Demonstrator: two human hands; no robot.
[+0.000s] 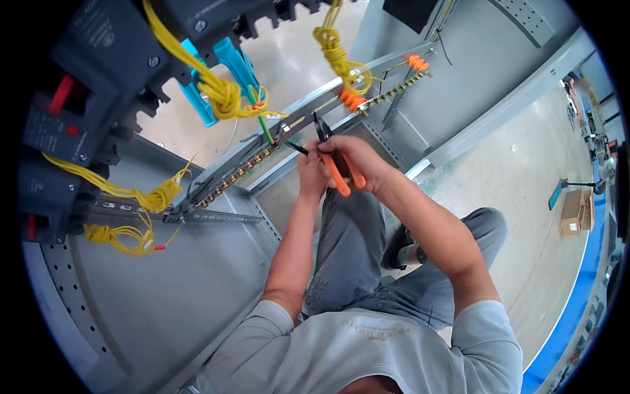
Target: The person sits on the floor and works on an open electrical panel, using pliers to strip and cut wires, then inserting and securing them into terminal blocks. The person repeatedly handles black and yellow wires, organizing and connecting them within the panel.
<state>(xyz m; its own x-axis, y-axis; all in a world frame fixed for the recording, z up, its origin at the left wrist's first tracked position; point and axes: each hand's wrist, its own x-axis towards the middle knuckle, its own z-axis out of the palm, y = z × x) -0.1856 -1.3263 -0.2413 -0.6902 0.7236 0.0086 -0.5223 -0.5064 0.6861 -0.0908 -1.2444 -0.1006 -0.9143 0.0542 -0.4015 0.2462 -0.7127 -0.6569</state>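
Note:
My right hand point(359, 157) is closed around pliers with orange handles point(335, 175), their dark jaws pointing up and away from me. Right beside it, my left hand point(310, 175) is closed on a thin dark piece point(296, 147) that looks like a short black wire; its end pokes out to the upper left. The fingers hide the rest of it. A green-and-yellow wire point(262, 125) comes down to the metal rail point(298, 125) just beyond my hands. Along that rail runs a brass terminal bar point(239, 172) with screws.
Dark switchgear units point(98, 85) fill the upper left, with bundled yellow wires point(220, 95) hanging from them. Orange insulators point(352, 100) carry a second brass bar point(397, 90). Grey cabinet panels point(177, 269) surround my hands. A cardboard box point(573, 211) stands on the floor at right.

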